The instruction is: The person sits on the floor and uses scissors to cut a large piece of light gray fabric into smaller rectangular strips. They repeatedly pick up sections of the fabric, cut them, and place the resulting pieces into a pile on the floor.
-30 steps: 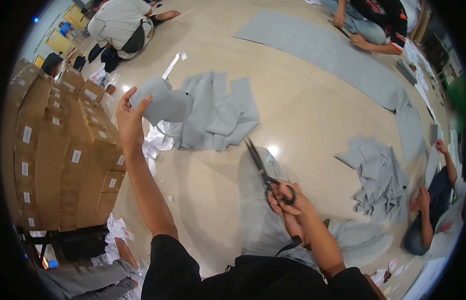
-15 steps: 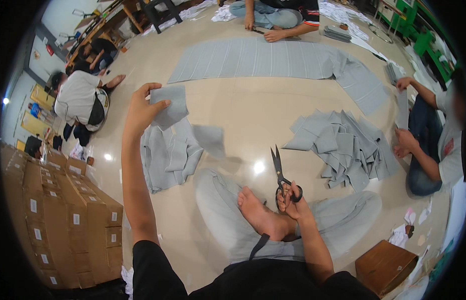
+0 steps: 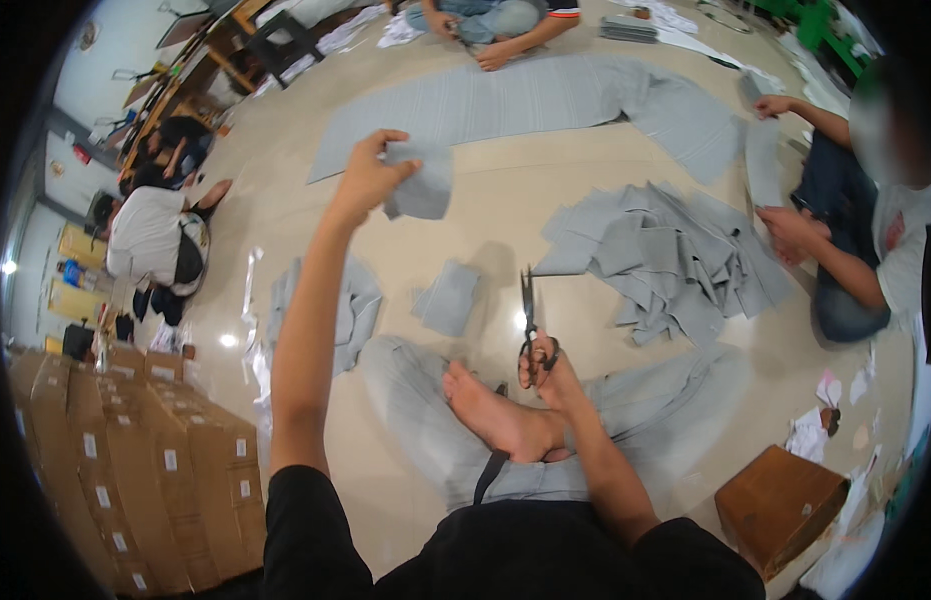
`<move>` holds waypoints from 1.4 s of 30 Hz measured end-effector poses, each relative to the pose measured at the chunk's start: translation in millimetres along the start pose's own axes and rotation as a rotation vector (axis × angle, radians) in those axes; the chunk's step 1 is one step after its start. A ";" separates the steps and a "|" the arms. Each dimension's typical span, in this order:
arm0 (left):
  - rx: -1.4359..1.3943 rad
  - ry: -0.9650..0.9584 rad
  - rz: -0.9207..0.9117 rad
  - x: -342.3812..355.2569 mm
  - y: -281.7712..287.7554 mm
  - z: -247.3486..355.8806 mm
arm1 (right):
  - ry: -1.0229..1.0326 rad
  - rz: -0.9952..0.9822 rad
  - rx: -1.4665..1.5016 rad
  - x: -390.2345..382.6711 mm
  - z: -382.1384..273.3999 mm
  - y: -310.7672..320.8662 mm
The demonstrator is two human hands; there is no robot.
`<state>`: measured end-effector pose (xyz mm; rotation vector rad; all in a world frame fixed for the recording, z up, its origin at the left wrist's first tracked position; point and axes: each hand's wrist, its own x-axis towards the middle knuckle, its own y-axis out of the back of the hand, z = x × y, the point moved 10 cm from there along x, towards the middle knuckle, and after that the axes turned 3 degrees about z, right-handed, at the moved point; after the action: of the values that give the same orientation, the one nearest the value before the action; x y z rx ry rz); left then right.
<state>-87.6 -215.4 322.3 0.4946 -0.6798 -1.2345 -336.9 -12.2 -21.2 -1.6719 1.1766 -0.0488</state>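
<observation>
My left hand (image 3: 370, 182) is raised at arm's length, pinching a small grey fabric piece (image 3: 423, 182) between thumb and fingers. Above my folded legs, my right hand (image 3: 547, 368) grips black-handled scissors (image 3: 529, 305), its fingers round the handles and the narrow blades pointing away from me. Below my left hand lies a flat grey fabric piece (image 3: 447, 297) on the floor. A stack of grey fabric (image 3: 357, 305) is partly hidden behind my left forearm. To the right of the scissors spreads a large loose heap of grey fabric pieces (image 3: 675, 260).
A long grey fabric strip (image 3: 485, 105) stretches across the tiled floor ahead. One person (image 3: 835, 210) sits at the right handling grey fabric; another (image 3: 495, 25) sits beyond the strip. Stacked cartons (image 3: 175, 470) stand at the left, a brown box (image 3: 775, 505) at the lower right.
My left hand has moved rightward with its fabric piece, away from above the left stack. My right hand still holds the scissors, now pointing more straight ahead. The whole view has shifted slightly.
</observation>
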 end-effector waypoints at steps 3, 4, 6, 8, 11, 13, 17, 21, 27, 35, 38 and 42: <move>-0.091 -0.048 -0.135 -2.8 -86.4 7.2 | -0.072 0.051 -0.043 0.2 15.4 -2.7; -0.086 -0.134 -0.144 -3.2 -109.8 13.6 | -0.102 0.063 -0.080 3.2 15.2 -1.0; -0.215 -0.174 -0.238 -10.2 -143.7 42.3 | -0.034 0.073 -0.131 -0.3 0.7 -5.7; -0.503 -0.060 -0.428 -33.9 -175.4 77.6 | -0.013 0.095 -0.114 -9.2 -2.5 3.8; -0.410 -0.017 -0.194 -30.5 -182.5 -26.7 | 0.012 0.058 0.015 -9.2 -7.5 1.5; 0.082 0.095 -0.112 -57.0 -177.3 -165.5 | 0.003 0.056 0.030 -4.1 -1.7 -5.5; 0.696 0.336 -0.097 -186.5 -186.1 -287.9 | -0.024 0.067 0.094 6.5 11.8 -7.2; 0.726 0.269 0.017 -198.8 -211.2 -219.9 | -0.002 0.100 0.094 3.8 2.8 15.5; 0.508 0.305 -0.132 -158.0 -171.5 -283.2 | 0.026 0.058 0.096 1.7 -0.3 -5.9; 0.080 0.092 -0.071 -59.2 -102.3 -150.0 | -0.025 0.102 -0.022 2.9 -2.3 -4.6; -0.171 0.028 -0.042 -45.5 -98.8 -61.7 | -0.026 0.113 -0.082 4.6 8.0 -3.1; -0.306 -0.198 -0.281 -55.0 -127.4 35.4 | 0.015 0.085 -0.085 6.1 8.4 -1.5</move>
<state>-209.7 -195.9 250.0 0.2182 -0.5852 -1.6369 -328.1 -10.6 -26.9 -1.6962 1.2751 0.0425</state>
